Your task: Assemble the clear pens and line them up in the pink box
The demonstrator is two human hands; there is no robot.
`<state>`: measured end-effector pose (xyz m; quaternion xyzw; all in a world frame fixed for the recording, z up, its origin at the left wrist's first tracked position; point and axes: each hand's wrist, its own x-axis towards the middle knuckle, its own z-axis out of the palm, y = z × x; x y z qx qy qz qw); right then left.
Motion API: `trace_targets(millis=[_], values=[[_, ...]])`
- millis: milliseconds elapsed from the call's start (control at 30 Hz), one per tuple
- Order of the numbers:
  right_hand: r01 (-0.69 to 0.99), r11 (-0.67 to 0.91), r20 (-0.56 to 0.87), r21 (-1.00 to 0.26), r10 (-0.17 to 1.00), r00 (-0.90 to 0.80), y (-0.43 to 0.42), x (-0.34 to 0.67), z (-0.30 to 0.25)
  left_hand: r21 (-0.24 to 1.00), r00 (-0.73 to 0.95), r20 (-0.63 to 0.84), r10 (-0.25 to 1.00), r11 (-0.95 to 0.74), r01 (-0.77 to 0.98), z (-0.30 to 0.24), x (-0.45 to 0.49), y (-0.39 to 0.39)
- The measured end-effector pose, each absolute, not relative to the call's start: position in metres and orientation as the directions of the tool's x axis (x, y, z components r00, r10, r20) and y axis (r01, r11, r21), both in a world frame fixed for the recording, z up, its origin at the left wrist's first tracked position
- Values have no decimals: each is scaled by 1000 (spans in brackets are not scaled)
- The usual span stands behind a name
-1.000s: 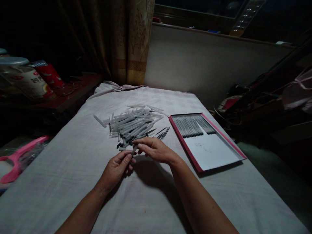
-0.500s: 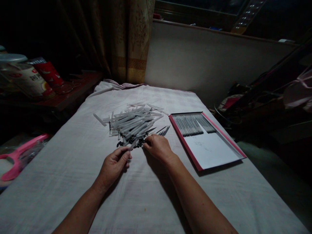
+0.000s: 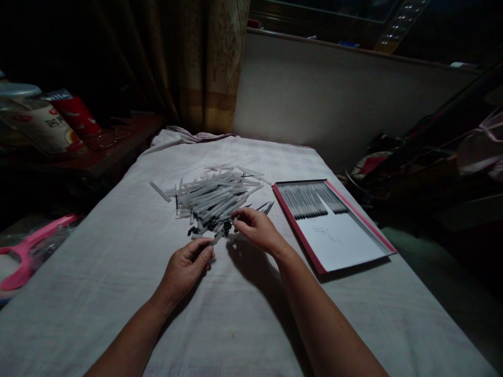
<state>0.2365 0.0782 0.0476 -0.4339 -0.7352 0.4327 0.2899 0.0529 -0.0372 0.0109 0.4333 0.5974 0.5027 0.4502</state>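
A heap of clear plastic pen barrels (image 3: 214,196) lies on a white cloth (image 3: 236,293), with small black caps (image 3: 220,226) and dark refills (image 3: 264,208) at its near edge. My left hand (image 3: 184,269) is closed on one clear barrel (image 3: 215,239), which points up and right toward the heap. My right hand (image 3: 255,228) is raised just above the cloth beside the black caps, its fingertips pinched on something too small to name.
A shallow red-edged box (image 3: 334,225) to the right holds a row of assembled pens (image 3: 312,200) at its far end. A jar (image 3: 35,123) and a red can (image 3: 76,115) stand on a dark shelf at left. A pink plastic thing (image 3: 27,251) lies lower left.
My right hand left the barrel in my left hand, reached to the caps at the heap's edge, then lifted slightly with pinched fingers. My left hand lowered a little.
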Motion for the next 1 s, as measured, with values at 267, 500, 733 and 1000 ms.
trace_targets(millis=[267,500,733,1000], values=[[72,-95,-119,-993,792,-599,69,234,58,992,-227,-80,971,100,77,13,54,-37],[63,-96,-115,-993,776,-620,68,232,57,992,-213,-64,975,86,96,10,53,-37],[23,-6,-20,-1000,755,-655,70,234,52,990,-212,-85,974,107,93,11,53,-37],[109,201,75,-973,730,-680,70,236,53,988,-223,-115,968,135,77,19,55,-37]])
